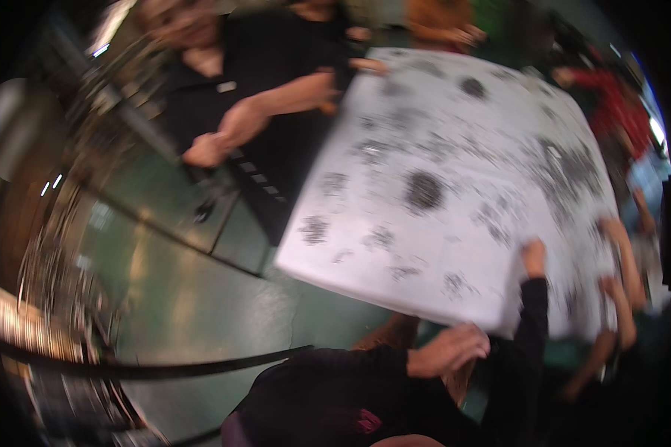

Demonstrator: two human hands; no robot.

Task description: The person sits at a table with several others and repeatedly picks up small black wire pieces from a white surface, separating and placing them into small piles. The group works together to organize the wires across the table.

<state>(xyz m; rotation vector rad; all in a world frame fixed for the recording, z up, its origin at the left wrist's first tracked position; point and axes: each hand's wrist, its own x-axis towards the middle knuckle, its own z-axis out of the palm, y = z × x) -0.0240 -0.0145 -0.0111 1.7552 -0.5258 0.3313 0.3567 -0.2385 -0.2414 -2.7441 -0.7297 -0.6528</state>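
1. Paper sheet (455, 186), big and white, fills the middle and reaches out toward 2 o'clock. It looks thin and flat, with fuzzy black smudges and round dark blots all over it.
2. Left hand (449, 349) sits at about 5 o'clock, just under the near edge of the sheet. Its sleeve is black. The fingers look curled, but the picture is too blurry to tell if they grip the edge.
3. Right hand (534, 257) is up at the near edge of the sheet, toward 4 o'clock, on a black sleeve too. The fingers seem bent over the paper edge; I cannot tell how tight.
4. Another person in black clothes (268, 52) stands at 11 o'clock. One of that person's hands (369, 65) touches the far corner of the sheet at 12 o'clock.
5. More bare arms (622, 290) hold the sheet's side at 3 to 4 o'clock.
6. Green floor (201, 298), smooth and shiny, lies under it all, from 7 to 9 o'clock. A dark, thin strap (156, 366) bends across it at 7 o'clock.
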